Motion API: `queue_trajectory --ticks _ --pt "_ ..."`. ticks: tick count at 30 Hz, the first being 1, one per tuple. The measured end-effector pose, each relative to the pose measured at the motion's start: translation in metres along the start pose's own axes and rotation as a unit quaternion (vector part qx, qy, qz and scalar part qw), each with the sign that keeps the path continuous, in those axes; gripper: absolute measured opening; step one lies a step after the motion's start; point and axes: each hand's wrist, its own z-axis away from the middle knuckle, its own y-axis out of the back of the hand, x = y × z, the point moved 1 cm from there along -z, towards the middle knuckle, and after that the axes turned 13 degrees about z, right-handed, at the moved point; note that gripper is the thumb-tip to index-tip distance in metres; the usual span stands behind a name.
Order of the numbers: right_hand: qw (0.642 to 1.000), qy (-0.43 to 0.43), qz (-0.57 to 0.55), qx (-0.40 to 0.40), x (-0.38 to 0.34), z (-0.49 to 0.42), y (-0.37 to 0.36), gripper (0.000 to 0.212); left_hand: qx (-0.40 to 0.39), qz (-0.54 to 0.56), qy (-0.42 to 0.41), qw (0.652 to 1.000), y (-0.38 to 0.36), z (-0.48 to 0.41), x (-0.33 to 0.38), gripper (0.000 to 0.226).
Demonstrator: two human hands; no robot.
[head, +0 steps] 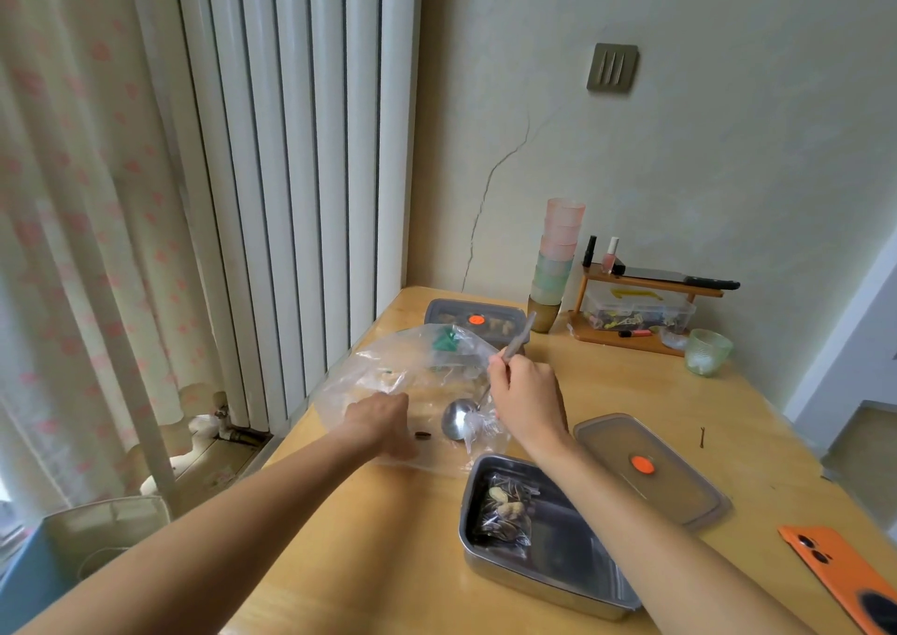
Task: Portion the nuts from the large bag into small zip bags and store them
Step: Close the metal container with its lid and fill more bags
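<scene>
Head view, one wide frame. The right hand (522, 396) has its grip closed round the handle of a metal spoon (456, 421). The spoon's long axis runs from the bowl at lower left up to the handle end at upper right, and the bowl sits low in the mouth of the large bag (417, 367). That bag is clear plastic, lying slack at mid-frame, and looks nearly emptied. The left hand (383, 421) has its fingers curled down into the plastic, holding the bag's near edge. One small dark piece (422, 435), likely a nut, lies between that hand and the spoon bowl, just left of the bowl. The spoon hand is the nearer tool, so a short sweep to the left would reach it. Below and right of the spoon a steel tray (548, 581) holds a filled small zip bag (505, 513). The tray's lid (650, 469), with an orange dot, lies just beside it to the right. The surface is pale wood. At its back edge stand a closed box (473, 316), a stack of cups (558, 255) and a small rack (645, 294). A green glass (706, 350) stands at right and an orange phone (844, 571) lies at lower right. A white radiator (291, 173) and a curtain (73, 221) fill the left of the frame, with a cracked wall (679, 149) behind.
</scene>
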Motion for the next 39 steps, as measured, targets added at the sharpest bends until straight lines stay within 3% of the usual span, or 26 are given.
queue_trajectory --ticks 4,8,11,15,20,22,25,27,29,32,39 --pt "0.998 0.035 0.045 -0.004 -0.011 0.006 0.000 0.050 0.049 -0.038 -0.033 0.997 0.003 0.000 0.004 0.027" --pt "0.996 0.036 0.084 -0.026 -0.019 0.007 0.009 0.047 0.055 -0.018 -0.046 0.997 0.003 0.002 0.006 0.022" --pt "0.996 0.021 0.080 -0.031 -0.019 0.007 0.011 0.045 0.107 0.021 -0.070 0.992 0.008 0.002 0.014 0.010" --pt "0.996 -0.064 0.016 -0.052 -0.010 0.004 0.001 0.046 0.153 0.091 -0.098 0.979 0.013 0.002 0.029 0.006" --pt "0.974 -0.187 -0.083 -0.098 0.007 0.002 0.003 0.037 0.120 0.145 -0.120 0.975 0.011 0.001 0.035 0.010" --pt "0.966 -0.216 -0.106 -0.098 0.016 0.001 0.001 0.037 0.119 0.148 -0.114 0.975 0.011 0.001 0.032 0.007" --pt "0.959 -0.242 -0.124 -0.079 0.025 0.000 0.002 0.036 0.116 0.176 -0.075 0.975 0.010 0.000 0.022 0.023" --pt "0.959 -0.245 -0.133 -0.046 0.026 -0.002 0.006 0.037 0.105 0.210 -0.056 0.970 0.005 -0.003 0.012 0.012" --pt "0.959 -0.238 -0.151 -0.015 0.023 -0.005 0.012 0.038 0.099 0.272 -0.046 0.956 -0.002 -0.004 0.004 0.022" --pt "0.963 -0.204 -0.176 0.008 0.012 -0.011 0.020 0.035 0.105 0.354 -0.050 0.928 -0.005 0.004 0.003 0.064" --pt "0.993 -0.043 -0.102 0.044 -0.019 -0.010 0.019 0.050 0.108 0.454 -0.064 0.882 -0.011 0.009 0.010 0.087"
